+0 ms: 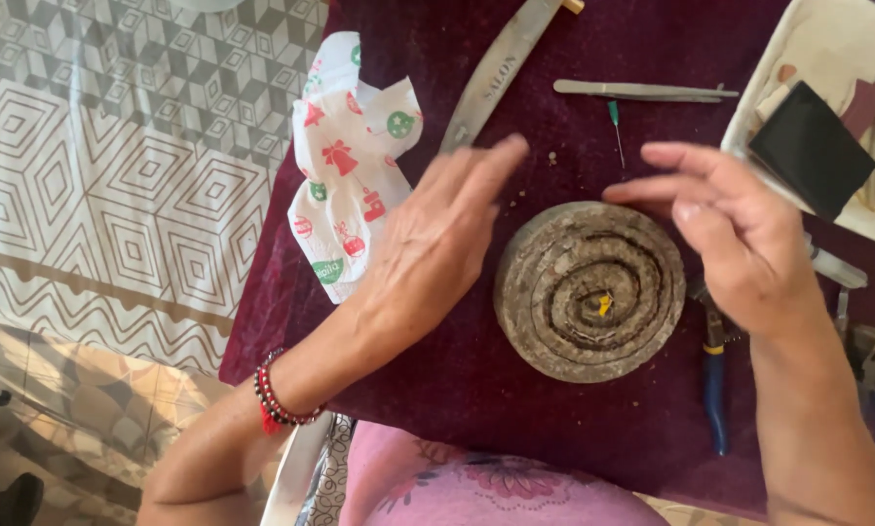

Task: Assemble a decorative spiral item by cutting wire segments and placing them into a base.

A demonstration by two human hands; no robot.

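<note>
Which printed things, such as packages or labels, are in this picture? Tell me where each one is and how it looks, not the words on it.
Napkin: left of the left hand, crumpled, white with red and green festive prints and a green round logo.
Metal strip: top centre on the maroon cloth, long, grey, with stamped lettering.
No screens or signs.

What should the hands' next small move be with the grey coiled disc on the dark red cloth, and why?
Probably bring both hands in onto the spiral disc to steady it. The left hand hovers open beside its left edge, and the right hand hangs over its upper right rim, fingers extended; neither clearly grips it yet.
</note>
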